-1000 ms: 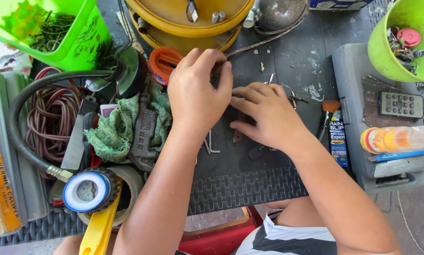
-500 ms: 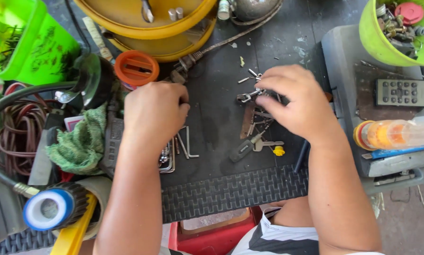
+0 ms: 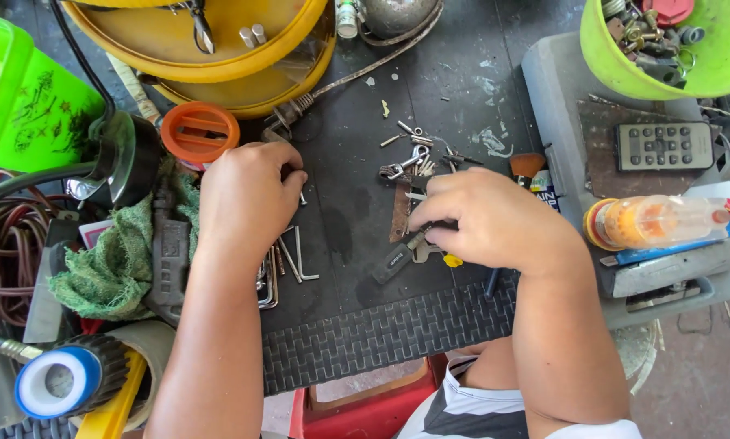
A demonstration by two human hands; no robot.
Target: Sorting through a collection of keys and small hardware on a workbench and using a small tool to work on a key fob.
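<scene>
My left hand point(image 3: 247, 199) rests knuckles-up on the black rubber mat point(image 3: 381, 341), its fingers curled by an orange plastic cap point(image 3: 200, 134) and above a few hex keys point(image 3: 296, 256). What its fingers hold is hidden. My right hand point(image 3: 495, 219) lies over a scatter of small metal parts and keys point(image 3: 410, 162). Its thumb and forefinger pinch the metal end of a black-handled key point(image 3: 393, 262) lying on the mat. A rusty flat strip point(image 3: 400, 213) lies just left of its fingertips.
A green rag point(image 3: 113, 260), a blue tape roll point(image 3: 60, 378) and coiled red cable point(image 3: 7, 252) lie on the left. Yellow bowls point(image 3: 219, 69) stand at the back. At right are a grey case point(image 3: 560, 89) with a remote point(image 3: 662, 145), an orange bottle point(image 3: 658, 221) and a green bucket point(image 3: 706, 77) of parts.
The view has moved closer. My right hand came down from the raised metal parts to the black-handled key. My left hand stayed by the hex keys.
</scene>
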